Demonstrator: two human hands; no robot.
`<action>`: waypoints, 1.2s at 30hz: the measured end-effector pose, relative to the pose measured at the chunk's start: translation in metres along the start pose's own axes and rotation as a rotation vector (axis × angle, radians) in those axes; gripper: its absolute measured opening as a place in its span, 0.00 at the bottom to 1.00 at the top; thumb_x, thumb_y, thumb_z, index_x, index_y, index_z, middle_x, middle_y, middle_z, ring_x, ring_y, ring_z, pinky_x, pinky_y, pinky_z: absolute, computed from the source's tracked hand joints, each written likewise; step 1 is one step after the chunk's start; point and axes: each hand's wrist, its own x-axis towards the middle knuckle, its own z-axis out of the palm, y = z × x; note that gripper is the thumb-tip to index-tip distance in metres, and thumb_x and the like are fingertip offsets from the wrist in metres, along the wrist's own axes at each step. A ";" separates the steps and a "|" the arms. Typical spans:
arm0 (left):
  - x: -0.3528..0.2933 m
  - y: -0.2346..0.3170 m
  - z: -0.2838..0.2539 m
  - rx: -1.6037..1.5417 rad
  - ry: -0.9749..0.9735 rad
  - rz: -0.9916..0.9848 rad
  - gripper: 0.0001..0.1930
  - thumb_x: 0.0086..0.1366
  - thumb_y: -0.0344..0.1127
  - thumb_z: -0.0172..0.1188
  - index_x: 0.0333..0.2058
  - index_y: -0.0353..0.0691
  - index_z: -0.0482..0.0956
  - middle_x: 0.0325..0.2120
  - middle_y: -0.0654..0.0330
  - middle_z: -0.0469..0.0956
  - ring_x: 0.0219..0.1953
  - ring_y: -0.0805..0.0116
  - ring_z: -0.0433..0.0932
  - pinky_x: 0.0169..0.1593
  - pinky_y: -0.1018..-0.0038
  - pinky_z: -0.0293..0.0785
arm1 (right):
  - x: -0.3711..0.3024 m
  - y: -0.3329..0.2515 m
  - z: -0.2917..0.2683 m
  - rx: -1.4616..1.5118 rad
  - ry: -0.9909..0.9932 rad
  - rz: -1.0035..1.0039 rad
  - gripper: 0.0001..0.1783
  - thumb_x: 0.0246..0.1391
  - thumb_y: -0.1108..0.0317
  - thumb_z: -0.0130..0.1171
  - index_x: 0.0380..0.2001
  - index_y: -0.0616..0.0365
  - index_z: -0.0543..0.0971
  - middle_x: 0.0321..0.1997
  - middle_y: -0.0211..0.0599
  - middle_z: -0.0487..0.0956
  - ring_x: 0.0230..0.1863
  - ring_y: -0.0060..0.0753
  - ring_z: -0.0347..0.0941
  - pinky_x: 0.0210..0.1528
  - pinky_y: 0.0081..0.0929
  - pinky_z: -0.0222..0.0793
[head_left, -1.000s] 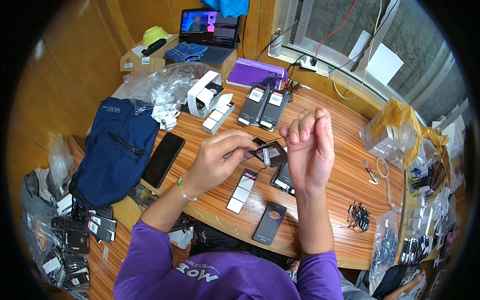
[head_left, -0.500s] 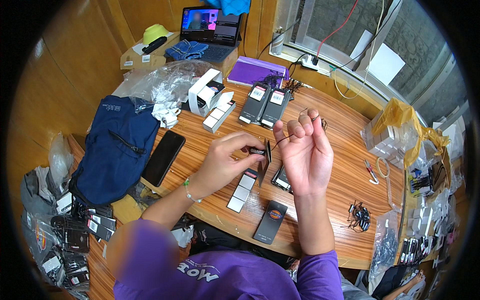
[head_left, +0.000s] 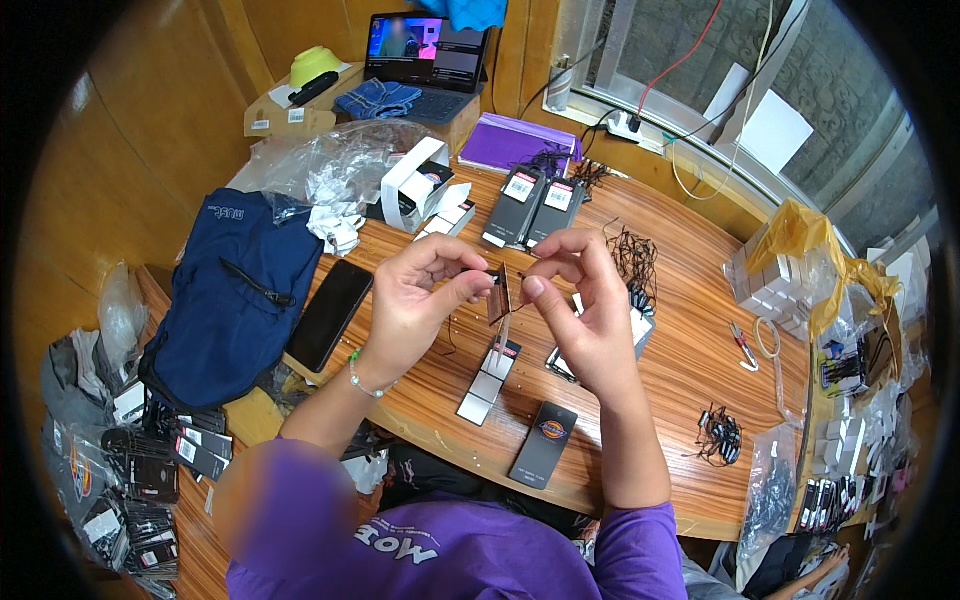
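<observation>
Above the middle of the table, my left hand (head_left: 425, 300) is closed, its thumb and finger pinching a dark hang tag (head_left: 499, 300) at its upper edge. The tag is turned nearly edge-on. My right hand (head_left: 590, 315) is closed close beside it, its thumb and forefinger on a thin black cord at the tag; the exact grip is partly hidden. A loose cord end (head_left: 449, 338) hangs below my left hand. Under my hands lies a tag with white panels (head_left: 480, 385), and nearer me a dark grey tag (head_left: 542, 445) with a round-edged logo.
Two stacks of grey tags (head_left: 530, 208) stand at the back, with a heap of black cords (head_left: 632, 260) to their right. A phone (head_left: 330, 315) and a blue bag (head_left: 230, 290) lie left. Right are pliers (head_left: 744, 347) and a smaller cord bundle (head_left: 720, 436).
My right hand has come down and in from its raised position, where the cord was drawn out, to beside the tag. My left hand has lifted slightly, with the tag turning in it.
</observation>
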 end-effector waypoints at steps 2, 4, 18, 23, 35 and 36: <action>0.000 0.001 0.000 0.000 -0.003 -0.004 0.06 0.55 0.24 0.59 0.31 0.32 0.72 0.25 0.60 0.76 0.27 0.77 0.76 0.32 0.83 0.73 | -0.001 0.000 0.003 -0.059 0.005 -0.035 0.12 0.48 0.78 0.53 0.37 0.64 0.66 0.36 0.38 0.71 0.36 0.25 0.73 0.42 0.22 0.65; 0.000 0.002 0.001 0.003 -0.011 -0.008 0.06 0.55 0.24 0.59 0.30 0.32 0.72 0.24 0.60 0.76 0.27 0.77 0.76 0.31 0.83 0.73 | -0.001 0.003 0.003 -0.117 0.001 -0.063 0.11 0.48 0.78 0.53 0.36 0.64 0.67 0.36 0.38 0.72 0.35 0.27 0.73 0.41 0.23 0.65; 0.001 0.008 -0.002 0.051 -0.129 -0.161 0.04 0.53 0.22 0.60 0.29 0.31 0.74 0.23 0.60 0.76 0.26 0.78 0.75 0.30 0.84 0.72 | -0.002 0.004 -0.004 -0.220 -0.148 -0.011 0.11 0.46 0.78 0.54 0.34 0.61 0.66 0.30 0.37 0.71 0.33 0.32 0.72 0.40 0.27 0.63; -0.001 0.011 -0.003 0.083 -0.180 -0.201 0.03 0.54 0.23 0.59 0.29 0.32 0.75 0.26 0.60 0.77 0.28 0.78 0.75 0.32 0.84 0.73 | -0.001 0.000 -0.003 -0.040 -0.183 0.093 0.12 0.46 0.78 0.55 0.34 0.62 0.66 0.30 0.35 0.70 0.30 0.27 0.71 0.34 0.22 0.67; -0.003 0.011 -0.003 -0.214 -0.181 -0.234 0.03 0.56 0.25 0.58 0.28 0.33 0.73 0.23 0.60 0.76 0.24 0.78 0.74 0.29 0.84 0.72 | 0.007 0.025 -0.002 0.385 -0.265 0.027 0.17 0.43 0.71 0.63 0.34 0.58 0.67 0.34 0.29 0.68 0.40 0.24 0.65 0.47 0.26 0.60; -0.004 0.012 -0.002 -0.220 -0.177 -0.232 0.03 0.56 0.25 0.58 0.28 0.33 0.73 0.23 0.61 0.76 0.24 0.78 0.74 0.29 0.84 0.72 | 0.006 0.025 -0.001 0.437 -0.277 0.055 0.17 0.43 0.71 0.63 0.34 0.57 0.67 0.34 0.29 0.67 0.40 0.24 0.65 0.47 0.26 0.60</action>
